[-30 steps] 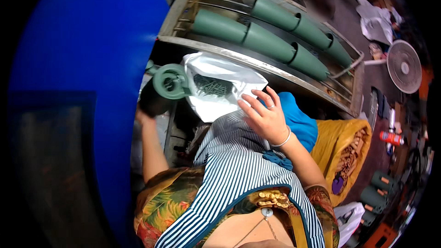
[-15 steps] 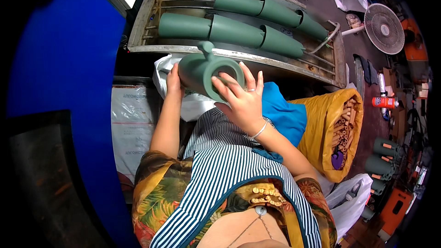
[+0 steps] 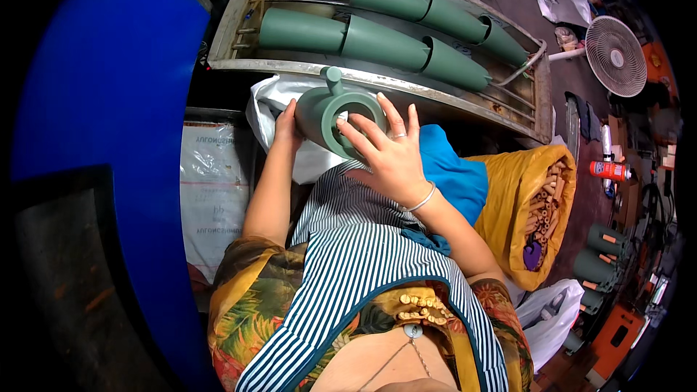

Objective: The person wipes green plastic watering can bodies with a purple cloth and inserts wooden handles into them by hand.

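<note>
Head view: my left hand (image 3: 286, 129) curls around the side of a green vessel (image 3: 312, 112), held up beyond my striped apron (image 3: 363, 276), its round mouth facing my right hand (image 3: 392, 162). My right fingers are loosely spread, some reaching to that mouth; whether they pinch the pale bit (image 3: 343, 117) there, I cannot tell. Behind the vessel shows a white bag (image 3: 312, 165); farther off, a metal-edged tray (image 3: 290, 68) bears green tapered tubes (image 3: 301, 29)

White fan (image 3: 616, 56), red can (image 3: 610, 170)
</note>
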Demonstrator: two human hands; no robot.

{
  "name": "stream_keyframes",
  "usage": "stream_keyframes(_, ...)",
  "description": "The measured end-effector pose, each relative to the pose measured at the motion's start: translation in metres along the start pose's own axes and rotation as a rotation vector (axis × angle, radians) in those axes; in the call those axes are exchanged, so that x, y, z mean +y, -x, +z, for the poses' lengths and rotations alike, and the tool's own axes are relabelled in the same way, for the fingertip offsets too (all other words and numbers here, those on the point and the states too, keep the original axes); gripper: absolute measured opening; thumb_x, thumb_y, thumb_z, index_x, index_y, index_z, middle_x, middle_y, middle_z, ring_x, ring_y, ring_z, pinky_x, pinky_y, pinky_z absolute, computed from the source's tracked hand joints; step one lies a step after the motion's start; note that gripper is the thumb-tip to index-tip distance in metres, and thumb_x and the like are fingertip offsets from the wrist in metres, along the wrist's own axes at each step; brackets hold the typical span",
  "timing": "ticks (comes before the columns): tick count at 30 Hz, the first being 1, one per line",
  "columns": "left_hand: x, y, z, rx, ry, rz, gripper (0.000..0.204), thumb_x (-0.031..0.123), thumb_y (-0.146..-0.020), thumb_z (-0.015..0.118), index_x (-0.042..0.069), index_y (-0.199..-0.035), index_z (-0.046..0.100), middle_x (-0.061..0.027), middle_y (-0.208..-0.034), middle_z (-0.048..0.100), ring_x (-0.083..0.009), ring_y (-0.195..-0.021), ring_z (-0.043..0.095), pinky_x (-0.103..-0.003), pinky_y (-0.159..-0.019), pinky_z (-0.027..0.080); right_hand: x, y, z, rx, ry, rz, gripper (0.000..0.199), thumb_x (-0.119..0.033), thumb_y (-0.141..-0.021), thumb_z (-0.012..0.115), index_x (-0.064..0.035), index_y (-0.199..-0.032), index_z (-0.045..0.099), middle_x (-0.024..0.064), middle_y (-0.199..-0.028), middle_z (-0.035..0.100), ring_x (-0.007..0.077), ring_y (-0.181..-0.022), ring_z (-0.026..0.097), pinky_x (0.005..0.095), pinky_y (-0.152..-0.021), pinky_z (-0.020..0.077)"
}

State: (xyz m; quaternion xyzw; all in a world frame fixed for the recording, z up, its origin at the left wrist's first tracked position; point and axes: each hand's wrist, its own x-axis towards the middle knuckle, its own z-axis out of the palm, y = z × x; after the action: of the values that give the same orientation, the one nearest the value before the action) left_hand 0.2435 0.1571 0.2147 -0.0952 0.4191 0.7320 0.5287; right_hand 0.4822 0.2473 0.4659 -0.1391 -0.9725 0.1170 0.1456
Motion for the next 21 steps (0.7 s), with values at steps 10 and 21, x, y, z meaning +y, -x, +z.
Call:
stream_keyframes(10, 0.050, 0.086, 0.049, -0.297, 0.134, 0.097, 0.052, 0.037, -0.106, 0.039, -0.001, -0.141, 0.042, -0.0154, -0.133, 0.058, -0.0267, -0.121, 0.057, -0.039, -0.100, 0.047, 0.035, -0.003, 0.014, 0.513, -0.118, 0.072, 0.067, -0.027, -0.065, 0.087, -0.0019, -0.120, 0.058, 0.0113, -0.098, 0.067, 0.0309, -0.096, 0.066, 0.0434, -0.096, 0.0502)
stream_keyframes(21, 0.125, 0.080, 0.141, 0.189, -0.407, 1.008, 0.039, 0.005, -0.099, 0.055, -0.004, -0.135, 0.044, -0.0151, -0.134, 0.055, -0.0212, -0.121, 0.053, -0.034, -0.106, 0.039, 0.086, 0.034, 0.020, 0.432, -0.591, 0.510, 0.038, -0.014, -0.088, 0.066, -0.0002, -0.123, 0.057, 0.0146, -0.112, 0.065, 0.0299, -0.105, 0.061, 0.0378, -0.093, 0.0469)
